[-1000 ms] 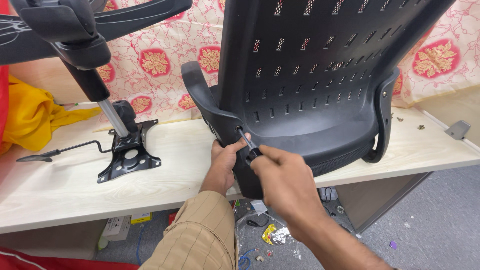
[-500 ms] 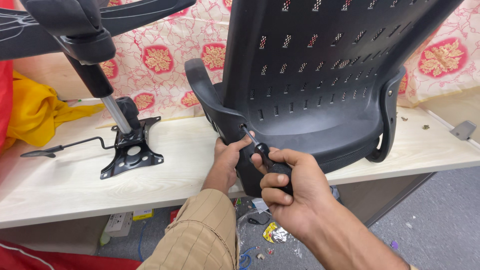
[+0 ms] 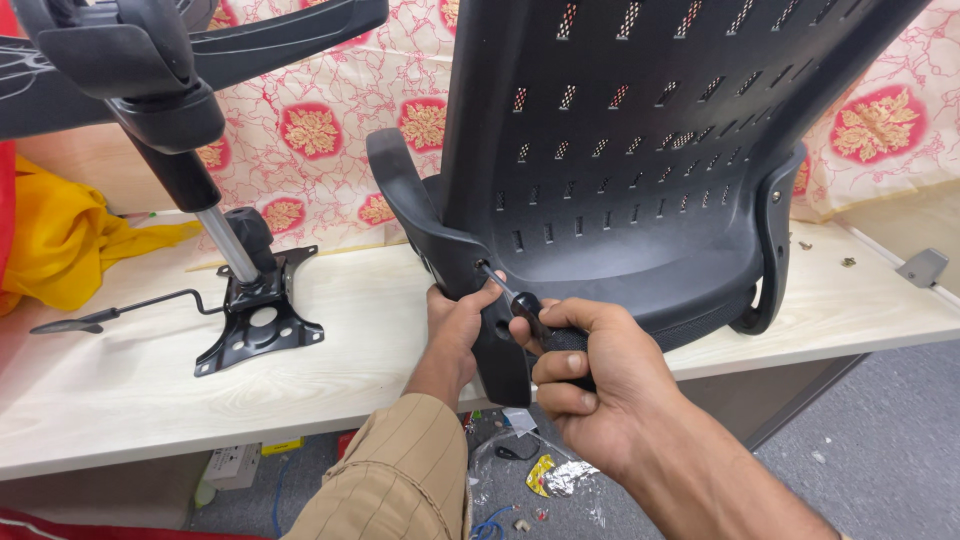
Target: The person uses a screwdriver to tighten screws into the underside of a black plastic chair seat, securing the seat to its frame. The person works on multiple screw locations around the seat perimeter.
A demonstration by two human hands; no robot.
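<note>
Clearly the black seat mechanism plate (image 3: 258, 325) lies well to the left on the pale table (image 3: 120, 400). At centre the left hand (image 3: 458, 325) is wrapped around the chair's black armrest bracket (image 3: 450, 260), steadying it. The right hand (image 3: 590, 385) is curled tight on the screwdriver (image 3: 535, 318), tip at the bracket hole; best keep the shaft square to the screw, pressing in firmly so it doesn't slip

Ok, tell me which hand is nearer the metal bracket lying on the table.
Left. The left hand grips the chair armrest, closer to the metal bracket; the right hand, holding the screwdriver, is farther away.
</note>
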